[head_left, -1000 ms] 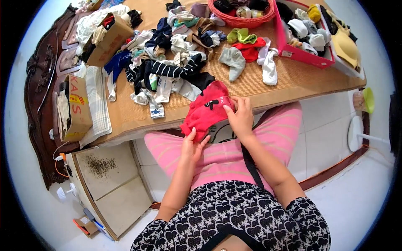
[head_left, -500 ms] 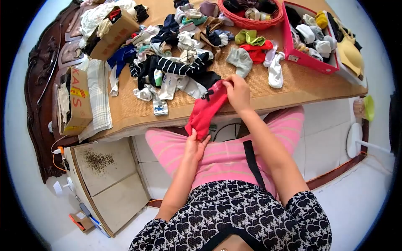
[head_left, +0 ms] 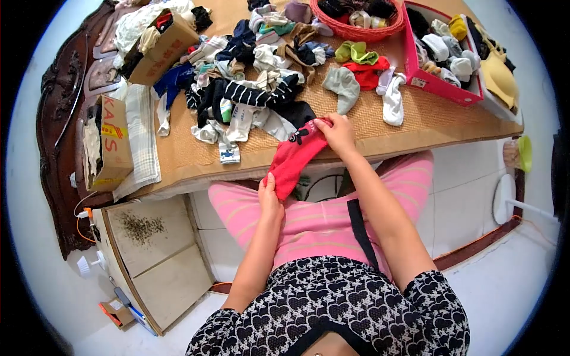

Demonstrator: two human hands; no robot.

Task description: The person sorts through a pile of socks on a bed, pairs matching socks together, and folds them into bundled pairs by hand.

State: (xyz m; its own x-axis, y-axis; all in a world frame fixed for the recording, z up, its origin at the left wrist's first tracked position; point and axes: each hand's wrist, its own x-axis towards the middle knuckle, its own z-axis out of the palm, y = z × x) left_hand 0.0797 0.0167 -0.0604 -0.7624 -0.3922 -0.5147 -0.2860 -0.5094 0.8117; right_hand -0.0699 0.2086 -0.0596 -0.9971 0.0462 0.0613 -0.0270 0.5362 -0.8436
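1 red sock, w/ blk motif, is held across near edge of bed: lower end clamped btwn thumb & fingers of L hand, upper end pinched in those of R hand. On bed are laid sock heap, mid; basket, far side; pink box, R side. At bed's L end, 1 carton is placed, w/ cloth inside.
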